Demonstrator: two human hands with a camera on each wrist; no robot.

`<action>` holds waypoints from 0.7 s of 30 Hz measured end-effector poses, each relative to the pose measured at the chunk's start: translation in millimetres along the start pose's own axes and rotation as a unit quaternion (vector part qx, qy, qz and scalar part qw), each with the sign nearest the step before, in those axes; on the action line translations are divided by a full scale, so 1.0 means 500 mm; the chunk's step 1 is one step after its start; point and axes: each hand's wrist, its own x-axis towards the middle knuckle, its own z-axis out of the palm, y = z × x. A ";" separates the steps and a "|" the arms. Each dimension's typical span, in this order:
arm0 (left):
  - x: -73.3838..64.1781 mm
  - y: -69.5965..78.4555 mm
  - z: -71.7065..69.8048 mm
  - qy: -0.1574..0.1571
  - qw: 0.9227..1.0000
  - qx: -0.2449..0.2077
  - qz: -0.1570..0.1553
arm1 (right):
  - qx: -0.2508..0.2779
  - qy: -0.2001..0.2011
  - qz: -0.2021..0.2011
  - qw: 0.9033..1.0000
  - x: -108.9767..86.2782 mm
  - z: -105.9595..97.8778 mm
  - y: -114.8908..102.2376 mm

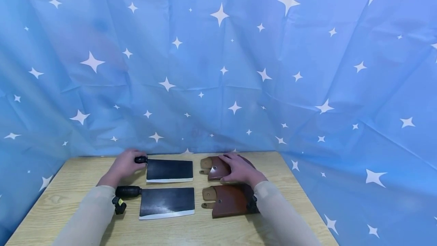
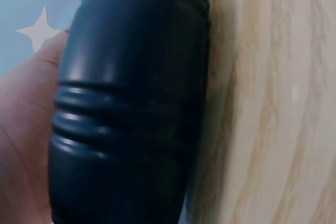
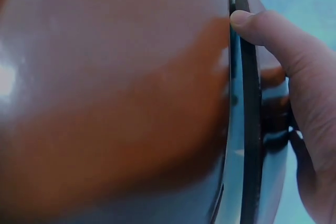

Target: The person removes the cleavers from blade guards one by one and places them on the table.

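Observation:
Two cleavers with black handles lie on the wooden table in the head view, one behind the other, blades pointing right. My left hand grips the handle of the far cleaver. The near cleaver lies below that wrist, and a black ridged handle fills the left wrist view. To the right are two brown leather knife sheaths with tan straps. My right hand spans the far sheath, fingers over its back edge and thumb at its front edge. The near sheath lies partly under my right forearm.
The light wooden table ends at a blue curtain with white stars, hanging behind and at both sides. A small black wrist camera sits on the left sleeve, close to the near cleaver's handle.

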 end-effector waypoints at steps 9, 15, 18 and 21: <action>0.005 -0.006 0.008 -0.015 1.000 0.006 -0.002 | -0.003 -0.027 0.022 0.999 0.006 0.011 0.005; 0.004 -0.004 0.014 -0.028 1.000 0.006 -0.012 | 0.015 -0.041 0.030 0.999 0.009 0.016 0.009; 0.002 -0.002 0.015 -0.034 0.999 0.000 -0.024 | 0.027 -0.050 0.039 0.998 0.008 0.016 0.009; 0.003 -0.003 0.016 -0.040 0.999 -0.004 -0.028 | 0.037 -0.061 0.047 0.996 0.007 0.014 0.007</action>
